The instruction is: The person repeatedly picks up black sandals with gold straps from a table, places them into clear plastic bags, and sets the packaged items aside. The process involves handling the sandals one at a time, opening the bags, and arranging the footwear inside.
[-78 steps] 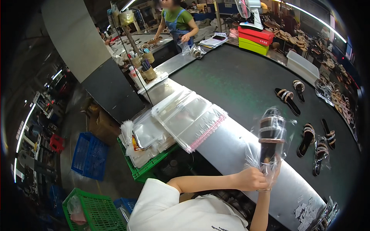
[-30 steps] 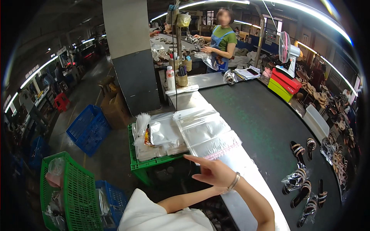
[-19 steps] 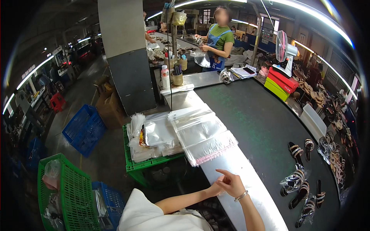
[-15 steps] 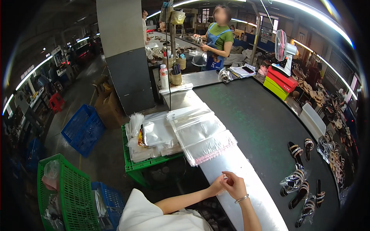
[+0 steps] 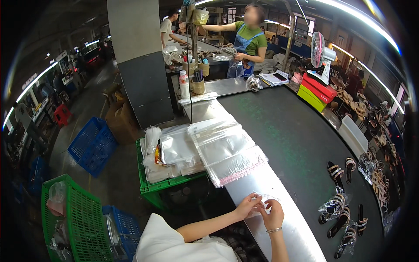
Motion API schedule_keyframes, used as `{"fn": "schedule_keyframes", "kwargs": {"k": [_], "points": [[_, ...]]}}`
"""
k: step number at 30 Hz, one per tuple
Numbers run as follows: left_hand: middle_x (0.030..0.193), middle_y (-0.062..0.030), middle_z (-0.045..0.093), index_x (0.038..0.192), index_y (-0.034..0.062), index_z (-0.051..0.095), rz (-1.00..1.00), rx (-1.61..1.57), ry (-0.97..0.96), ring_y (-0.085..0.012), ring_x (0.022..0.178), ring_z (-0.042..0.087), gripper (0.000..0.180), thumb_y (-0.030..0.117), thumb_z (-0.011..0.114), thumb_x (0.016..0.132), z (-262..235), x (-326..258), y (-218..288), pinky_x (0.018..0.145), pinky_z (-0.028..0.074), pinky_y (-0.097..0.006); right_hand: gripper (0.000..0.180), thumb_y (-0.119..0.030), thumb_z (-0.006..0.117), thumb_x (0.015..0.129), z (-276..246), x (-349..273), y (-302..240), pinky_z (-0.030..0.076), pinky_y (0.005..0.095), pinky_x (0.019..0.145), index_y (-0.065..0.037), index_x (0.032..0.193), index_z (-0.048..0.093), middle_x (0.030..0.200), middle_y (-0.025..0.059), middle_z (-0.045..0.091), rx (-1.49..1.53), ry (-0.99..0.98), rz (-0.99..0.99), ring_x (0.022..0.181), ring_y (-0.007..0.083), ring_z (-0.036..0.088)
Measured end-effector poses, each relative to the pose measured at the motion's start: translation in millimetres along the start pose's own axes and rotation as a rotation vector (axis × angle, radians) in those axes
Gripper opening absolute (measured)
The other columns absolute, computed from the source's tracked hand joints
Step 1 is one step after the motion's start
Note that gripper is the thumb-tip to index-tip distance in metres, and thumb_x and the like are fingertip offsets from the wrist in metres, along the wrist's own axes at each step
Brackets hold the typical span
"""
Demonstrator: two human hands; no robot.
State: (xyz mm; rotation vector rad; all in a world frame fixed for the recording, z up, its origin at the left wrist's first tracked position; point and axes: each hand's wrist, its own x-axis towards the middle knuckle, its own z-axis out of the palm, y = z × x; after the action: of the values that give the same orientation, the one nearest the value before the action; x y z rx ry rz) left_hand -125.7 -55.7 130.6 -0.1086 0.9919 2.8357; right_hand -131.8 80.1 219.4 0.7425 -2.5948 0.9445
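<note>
Over the metal edge of the work table, my left hand and my right hand are close together with fingertips pinched. Between them is a small, thin clear plastic bag, partly hidden by my fingers. A metal bangle circles my right wrist. Just beyond my hands lies a stack of flat clear plastic bags with pinkish near edges. Several strappy sandals, some in clear plastic, rest on the dark belt to the right.
More bags are piled on a green crate. Green and blue baskets stand at left, beside a pillar. A fan tops shoe boxes at far right. A co-worker stands across the table.
My fingers have spread slightly apart, and more of the clear plastic shows between them. The co-worker has stretched one arm out to the left, and another person leans in at the back.
</note>
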Motion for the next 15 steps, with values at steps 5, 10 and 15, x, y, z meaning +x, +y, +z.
{"fn": "schedule_keyframes", "kwargs": {"k": [5,10,15], "points": [[0.087,-0.0072,0.065,0.093,0.0095,0.05,0.095,0.207,0.031,-0.0144,0.083,0.065,0.019,0.027,0.057,0.092,24.6,-15.3,34.0,0.069,0.053,-0.026,0.019,-0.012,0.076,0.066,-9.8,3.6,1.8,0.043,0.0292,0.052,-0.007,0.075,0.059,0.065,0.0028,0.06,0.148,-0.004,0.09,0.056,0.0176,0.055],[0.079,-0.0023,0.062,0.088,0.0101,0.05,0.137,-0.026,0.02,-0.0134,0.076,0.062,0.02,0.029,0.052,0.094,25.2,-22.1,54.4,0.073,0.053,-0.031,0.013,-0.005,0.07,0.068,-13.5,10.5,-0.6,0.043,0.0258,0.05,-0.005,0.071,0.058,0.063,0.0036,0.061,0.242,0.062,0.155,0.051,0.0142,0.054],[0.063,0.0042,0.045,0.082,0.0141,0.047,0.0,-0.351,0.008,-0.0093,0.058,0.05,0.028,0.036,0.042,0.097,42.9,-35.5,89.3,0.065,0.049,-0.028,0.009,-0.001,0.064,0.068,-19.0,14.5,15.0,0.043,0.0238,0.05,-0.002,0.071,0.056,0.062,0.0038,0.061,0.218,0.104,0.209,0.052,0.0108,0.054]]}}
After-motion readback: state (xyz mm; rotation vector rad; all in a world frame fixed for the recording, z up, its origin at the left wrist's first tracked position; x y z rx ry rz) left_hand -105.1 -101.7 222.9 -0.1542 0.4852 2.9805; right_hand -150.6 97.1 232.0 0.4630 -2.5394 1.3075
